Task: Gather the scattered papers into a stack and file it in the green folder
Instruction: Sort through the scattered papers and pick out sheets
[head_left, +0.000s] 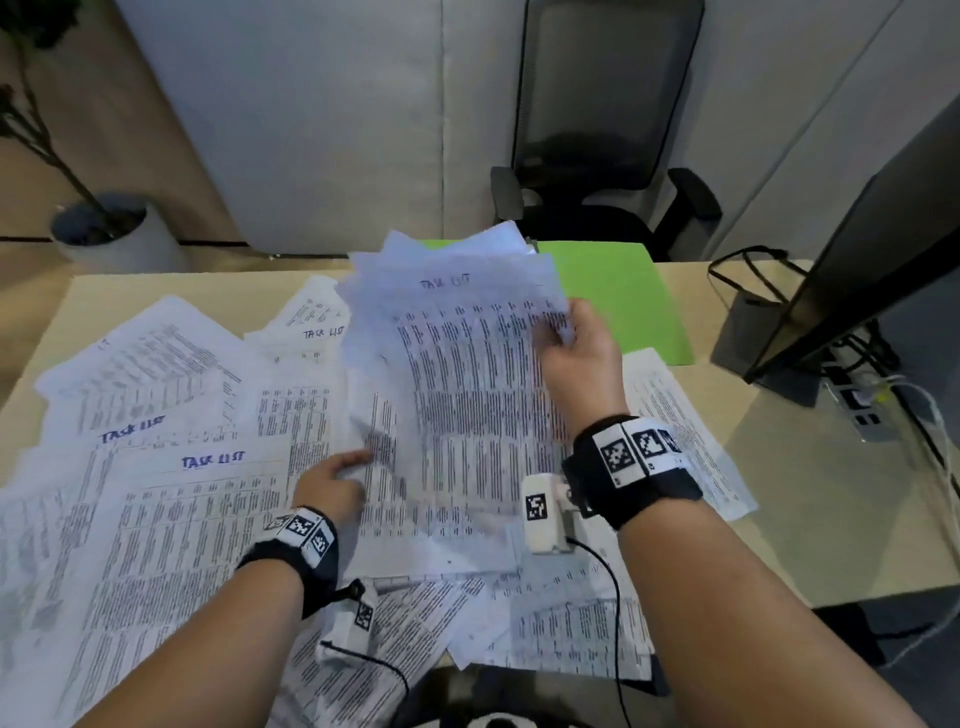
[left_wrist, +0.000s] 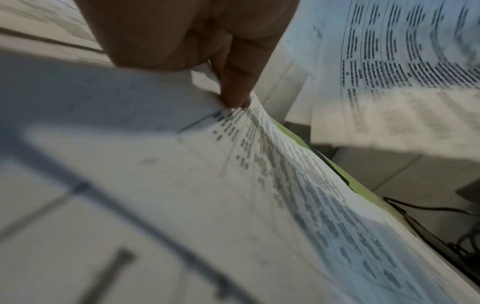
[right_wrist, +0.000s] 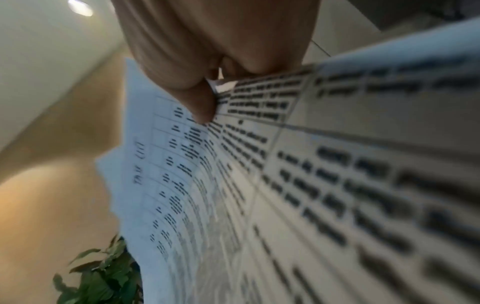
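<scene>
Printed "TASK LIST" papers (head_left: 171, 467) lie scattered over most of the beige table (head_left: 841, 519). My right hand (head_left: 560, 332) grips a fanned sheaf of papers (head_left: 467, 374) by its right edge and holds it lifted over the table's middle. In the right wrist view the thumb (right_wrist: 201, 105) presses on the sheaf's top sheet (right_wrist: 233, 195). My left hand (head_left: 359, 470) is low at the sheaf's left side, and its fingers (left_wrist: 235, 96) pinch the edge of a loose sheet (left_wrist: 182, 185). The green folder (head_left: 623, 301) lies flat at the far right, partly behind the sheaf.
A black office chair (head_left: 597, 130) stands beyond the table. A dark monitor (head_left: 862, 249), a black bag (head_left: 748, 312) and cables with a power strip (head_left: 872, 410) crowd the right side. A potted plant (head_left: 98, 223) stands on the floor at far left.
</scene>
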